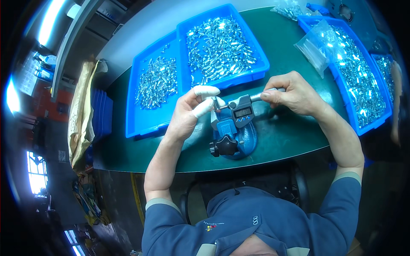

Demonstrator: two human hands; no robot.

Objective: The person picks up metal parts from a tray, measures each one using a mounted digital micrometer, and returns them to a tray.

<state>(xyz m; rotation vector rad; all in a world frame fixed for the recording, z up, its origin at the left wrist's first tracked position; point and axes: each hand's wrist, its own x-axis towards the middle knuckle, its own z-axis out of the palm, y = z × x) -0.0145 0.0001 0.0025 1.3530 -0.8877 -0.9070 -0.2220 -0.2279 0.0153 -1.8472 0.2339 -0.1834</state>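
Observation:
A digital micrometer (243, 112) with a small display is clamped in a blue stand (245, 143) with a black star knob, near the table's front edge. My left hand (191, 108), white covers on its thumb and finger, is closed in a pinch at the measuring gap. Between these fingertips is a small metal part (217, 103), mostly hidden by them. My right hand (294, 94) grips the micrometer's thimble (257, 97) between thumb and fingers, at the right end of the tool.
Behind the micrometer, two blue trays (265, 68) (133, 121) hold many small shiny metal parts. Another filled blue tray (361, 130) stands at the right, with clear plastic bags (314, 49) against it. Stacked blue bins (102, 113) and brown paper (81, 115) are at the left.

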